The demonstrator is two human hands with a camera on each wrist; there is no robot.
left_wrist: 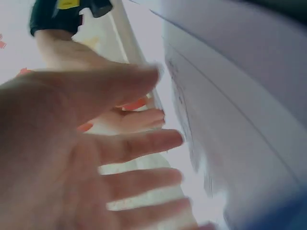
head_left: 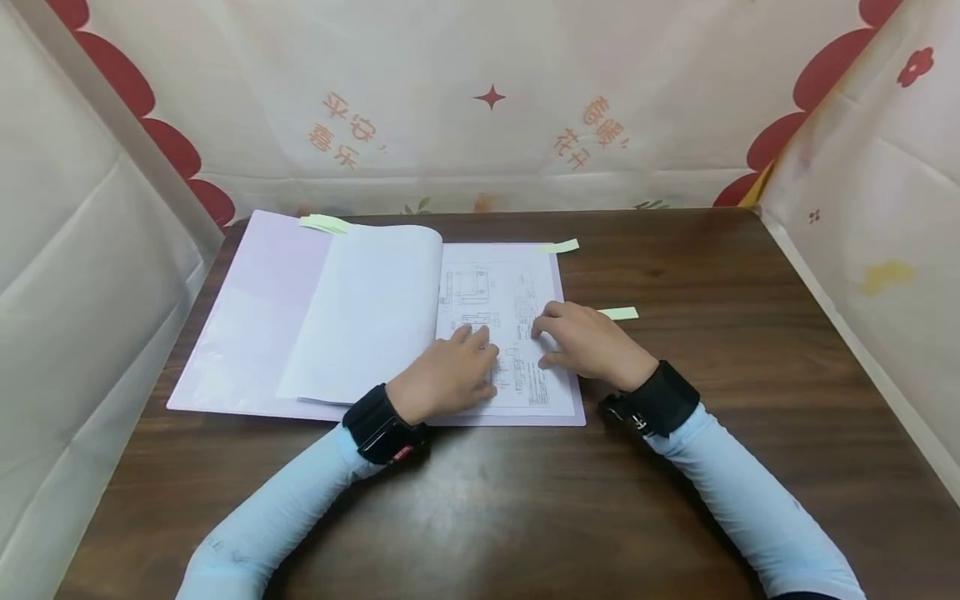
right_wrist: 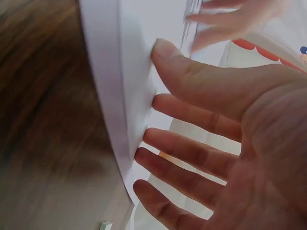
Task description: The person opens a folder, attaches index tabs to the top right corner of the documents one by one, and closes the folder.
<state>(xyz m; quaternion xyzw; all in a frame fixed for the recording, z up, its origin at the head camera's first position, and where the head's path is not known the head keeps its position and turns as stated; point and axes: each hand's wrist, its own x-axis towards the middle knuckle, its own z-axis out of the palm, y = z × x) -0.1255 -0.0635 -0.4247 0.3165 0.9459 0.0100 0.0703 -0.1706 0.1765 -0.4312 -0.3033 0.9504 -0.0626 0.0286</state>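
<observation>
A lilac folder (head_left: pixel 232 333) of bound sheets lies open on the table in the head view. Its right-hand page (head_left: pixel 517 258) carries printed technical drawings; a blank turned sheet (head_left: pixel 367 308) curves over to the left. My left hand (head_left: pixel 450 375) is over the drawing page near the fold, its fingers spread and fairly straight in the left wrist view. On the page's right side, my right hand (head_left: pixel 588 342) has its fingertips right at the paper. In the right wrist view, its thumb (right_wrist: pixel 168 57) and extended fingers reach the page with nothing pinched between them.
Pale green tabs stick out from the folder: one tab (head_left: pixel 324 223) at the top left, one (head_left: pixel 561 247) at the top right and another tab (head_left: pixel 619 313) beside the right hand. Brown wooden table (head_left: pixel 510 517) lies around it. Printed white curtains (head_left: pixel 450 50) enclose the back and sides.
</observation>
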